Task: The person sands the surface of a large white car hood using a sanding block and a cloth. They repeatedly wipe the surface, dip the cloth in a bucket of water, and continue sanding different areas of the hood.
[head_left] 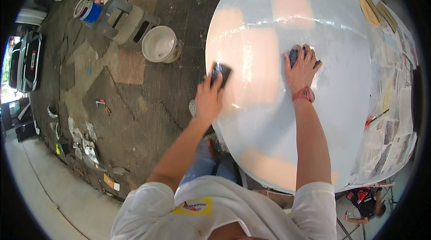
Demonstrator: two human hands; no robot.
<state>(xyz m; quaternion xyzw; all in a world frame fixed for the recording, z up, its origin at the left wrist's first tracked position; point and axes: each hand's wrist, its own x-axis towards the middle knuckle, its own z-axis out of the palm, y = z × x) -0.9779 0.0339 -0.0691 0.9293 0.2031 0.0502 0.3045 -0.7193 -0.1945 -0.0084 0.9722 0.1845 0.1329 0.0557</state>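
Note:
A wide, curved car panel (332, 105) with a wet grey surface and peach-coloured patches (256, 60) lies before me. At its left edge, my left hand (208, 100) is closed around a dark sanding block (223, 77), slightly smeared by motion. The block overlaps the rim of the largest peach patch. Further right, my right hand (300, 73) presses a crumpled dark cloth (294, 55) against the grey surface, its fingers bent over it. A red watch (303, 95) is on my right wrist.
Newspaper sheets (388, 136) cover the panel's right side. On the floor at left stand a white bucket (160, 44), a grey plastic step stool (128, 24) and a blue-and-white pail (87, 11). Headlamps (90, 152) lie at lower left. Another person (366, 204) is at lower right.

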